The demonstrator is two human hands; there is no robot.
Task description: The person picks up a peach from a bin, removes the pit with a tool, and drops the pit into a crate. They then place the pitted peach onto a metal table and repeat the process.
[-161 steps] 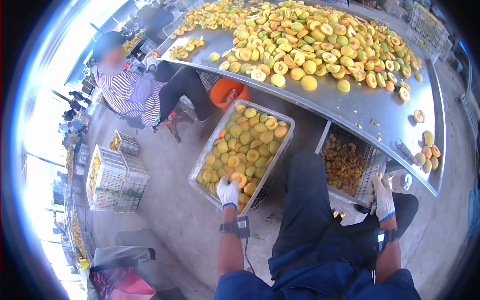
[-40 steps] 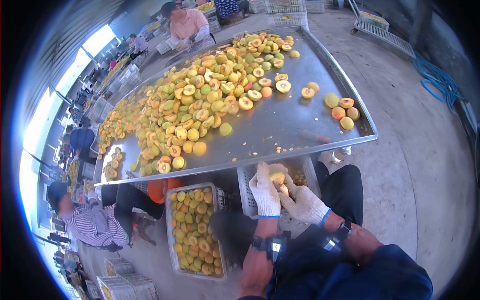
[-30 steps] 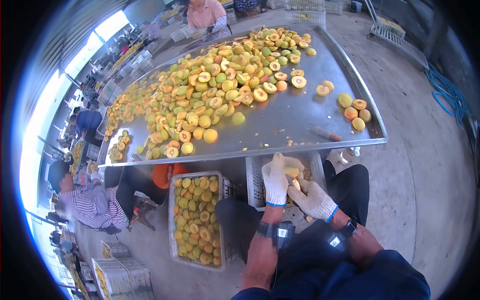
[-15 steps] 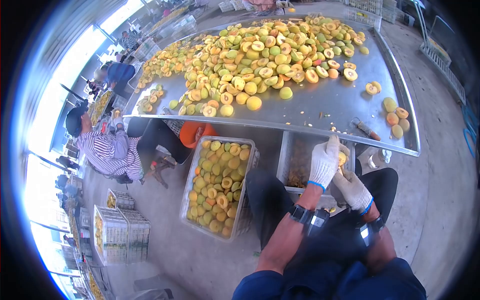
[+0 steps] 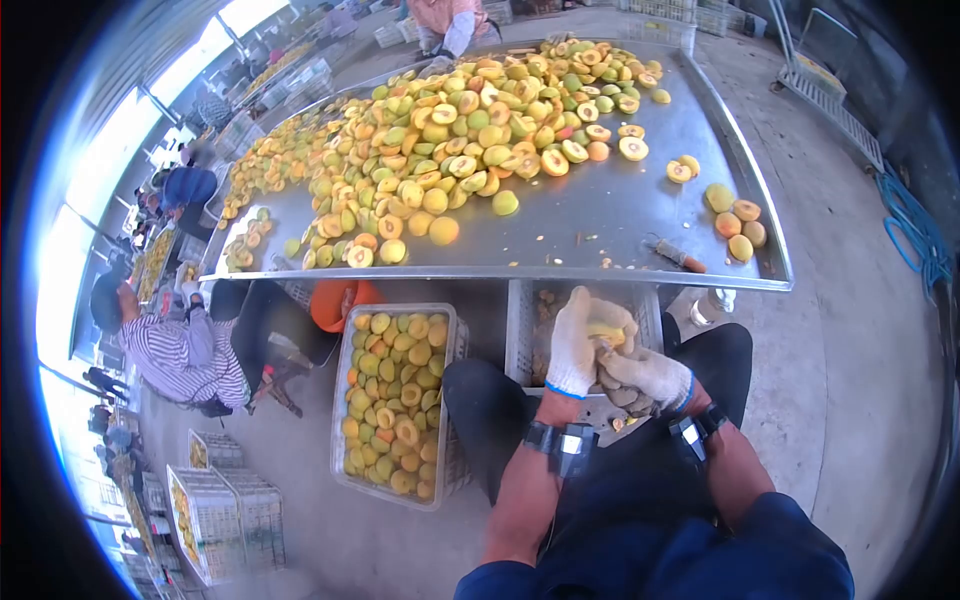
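Both my hands, in white knit gloves, are together over a crate in front of my lap. My left hand (image 5: 574, 348) is closed round a yellow apricot (image 5: 606, 332), partly hidden by the fingers. My right hand (image 5: 645, 380) is closed against the same apricot from the right, fingers curled; whether it also holds a small tool I cannot make out. Beneath them is a grey crate (image 5: 518, 345) with brownish bits inside. Beyond lies a heap of halved and whole apricots (image 5: 470, 130) on a metal table (image 5: 620, 215).
A wooden-handled tool (image 5: 682, 258) lies near the table's front edge, beside several loose apricots (image 5: 738, 222). A full crate of apricots (image 5: 395, 400) stands left of my knee, near an orange bucket (image 5: 340, 303). A co-worker in stripes (image 5: 190, 360) sits at left; another person (image 5: 455, 22) stands behind the table.
My view has turned right, so the scene has shifted left. My hands have come closer together round the apricot. The person behind the table now shows more, reaching to the heap.
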